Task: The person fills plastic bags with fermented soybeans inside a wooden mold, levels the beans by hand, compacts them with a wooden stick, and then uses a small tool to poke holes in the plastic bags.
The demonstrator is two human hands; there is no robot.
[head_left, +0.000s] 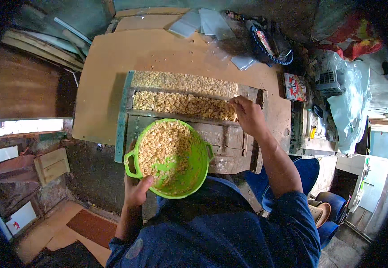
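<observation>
My left hand (137,190) grips the lower left rim of a bright green plastic bowl (199,167) with two loop handles, its thumb over the edge. Small pale-tan pieces (165,143), like nuts or puffed grain, are heaped on the bowl's left side. Beyond it lies a wooden frame (123,116) holding two long rows of similar pieces. The far row (182,82) looks paler; the nearer row (180,105) is more golden. At the right end of the nearer row, my right hand (249,117) has its fingers curled together, touching the pieces; anything inside them is hidden.
The frame rests on a tan board (102,58) with scattered crumbs. Clear plastic sheets (216,22) and a dark blue basket (270,47) are at the far side. A box (295,87) stands at the right edge, and a blue chair (308,172) is near my right arm.
</observation>
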